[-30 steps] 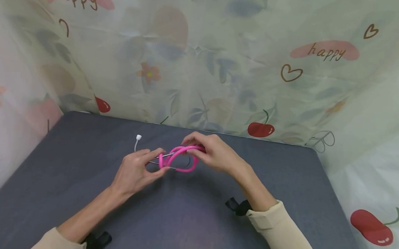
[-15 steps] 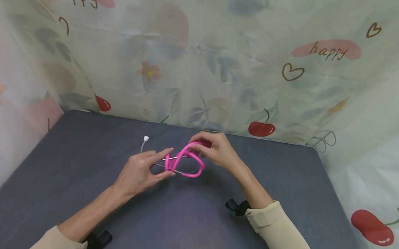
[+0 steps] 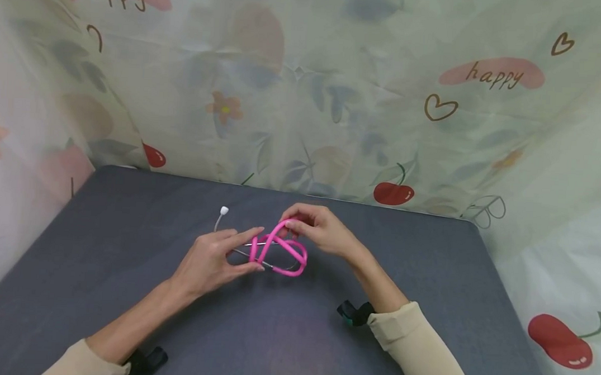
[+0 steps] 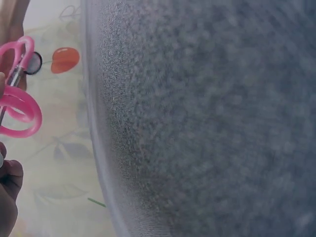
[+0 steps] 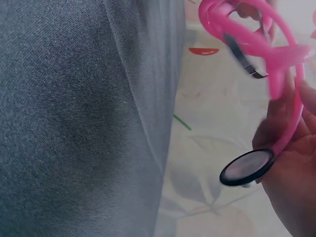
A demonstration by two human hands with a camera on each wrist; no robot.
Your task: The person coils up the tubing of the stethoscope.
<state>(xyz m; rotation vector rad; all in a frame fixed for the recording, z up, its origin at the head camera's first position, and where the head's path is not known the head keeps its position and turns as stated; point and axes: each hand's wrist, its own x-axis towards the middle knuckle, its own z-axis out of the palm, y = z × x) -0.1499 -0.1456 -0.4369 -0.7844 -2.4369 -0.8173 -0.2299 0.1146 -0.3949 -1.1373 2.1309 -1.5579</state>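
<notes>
A stethoscope with pink tubing (image 3: 289,273) is held above the table between both hands, its tube looped round the metal ear tubes. My left hand (image 3: 212,259) pinches the bundle at its left end, thumb below and fingers above. Past those fingers a white eartip (image 3: 224,211) sticks up. On the other side my right hand (image 3: 321,228) pinches the upper part of the tubing. In the right wrist view the round, black-rimmed chest piece (image 5: 247,168) hangs by the right hand. The left wrist view catches pink loops (image 4: 34,116) at its left edge.
A dark grey table (image 3: 284,332) lies under the hands. Behind it and at the sides hang pale curtains (image 3: 294,98) printed with cherries, flowers and leaves. Black straps (image 3: 355,313) show at the wrists.
Both hands moved slightly right with the stethoscope, then the right hand came back a little to the left and down. The pink loops look more spread apart now.
</notes>
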